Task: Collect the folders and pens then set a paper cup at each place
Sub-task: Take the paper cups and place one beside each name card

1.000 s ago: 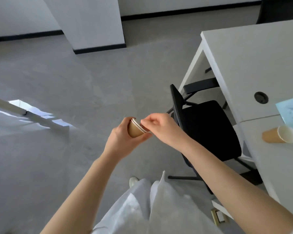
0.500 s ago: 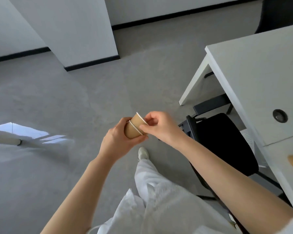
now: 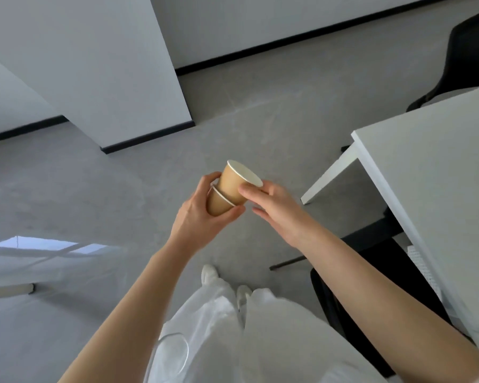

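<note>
Two nested brown paper cups sit mid-frame above the grey floor [image 3: 80, 189]. The left hand [image 3: 197, 214] curls its fingers [image 3: 234, 211] round the lower cup [image 3: 217, 204], gripping it. The upper cup [image 3: 234, 186], half out of the lower one and tilted with its white mouth toward 2 o'clock, is pinched near its rim by the right hand [image 3: 277, 208], thumb on its side. The white counter [image 3: 432, 189] lies at 3 o'clock, with a black chair [image 3: 371, 261] tucked beneath its edge at 4 o'clock.

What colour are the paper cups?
Tan-brown outside, white rims, in the head view: paper cups.
</note>
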`<state>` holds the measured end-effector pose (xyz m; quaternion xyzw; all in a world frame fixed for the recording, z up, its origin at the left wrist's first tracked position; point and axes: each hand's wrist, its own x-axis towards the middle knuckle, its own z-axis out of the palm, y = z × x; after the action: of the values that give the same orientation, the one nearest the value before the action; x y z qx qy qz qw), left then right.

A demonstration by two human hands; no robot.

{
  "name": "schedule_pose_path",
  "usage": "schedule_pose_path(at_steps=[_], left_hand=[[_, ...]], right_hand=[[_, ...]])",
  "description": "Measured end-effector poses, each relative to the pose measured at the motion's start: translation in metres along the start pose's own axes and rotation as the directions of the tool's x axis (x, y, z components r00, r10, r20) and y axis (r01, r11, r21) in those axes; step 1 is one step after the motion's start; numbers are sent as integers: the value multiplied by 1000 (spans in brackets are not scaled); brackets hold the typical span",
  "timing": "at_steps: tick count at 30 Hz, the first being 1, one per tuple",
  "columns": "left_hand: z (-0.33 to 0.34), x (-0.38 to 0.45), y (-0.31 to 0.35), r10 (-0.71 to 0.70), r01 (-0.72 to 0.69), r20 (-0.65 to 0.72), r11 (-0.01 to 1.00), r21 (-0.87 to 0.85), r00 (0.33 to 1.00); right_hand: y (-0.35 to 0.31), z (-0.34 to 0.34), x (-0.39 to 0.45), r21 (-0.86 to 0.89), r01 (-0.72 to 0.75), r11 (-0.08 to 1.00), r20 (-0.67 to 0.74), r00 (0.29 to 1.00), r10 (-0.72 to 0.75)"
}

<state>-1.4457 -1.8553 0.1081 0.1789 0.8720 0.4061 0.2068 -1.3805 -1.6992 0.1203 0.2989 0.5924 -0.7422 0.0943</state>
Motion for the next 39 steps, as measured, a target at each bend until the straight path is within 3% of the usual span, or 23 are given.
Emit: schedule_pose_path(at_steps=[8,18,25,34,39], left_hand=[[-32,169,6,26,-22,167,999,-23,986],[-37,374,71,115,-150,415,987,52,902],[36,480,133,186,-232,544,973,16,818],[163,595,265,226,-265,615,964,-29,756],[228,641,322,241,-279,684,959,-56,688]], right_hand=[[-83,-12,136,352,152,924,-275,960,-53],[-189,-65,240,438,286,852,-525,851,-15],[-225,-167,283,449,403,797,-707,706,41],[-254,-363,319,334,445,831,-898,418,137],[-263,-443,326,335,471,816,-931,296,211]])
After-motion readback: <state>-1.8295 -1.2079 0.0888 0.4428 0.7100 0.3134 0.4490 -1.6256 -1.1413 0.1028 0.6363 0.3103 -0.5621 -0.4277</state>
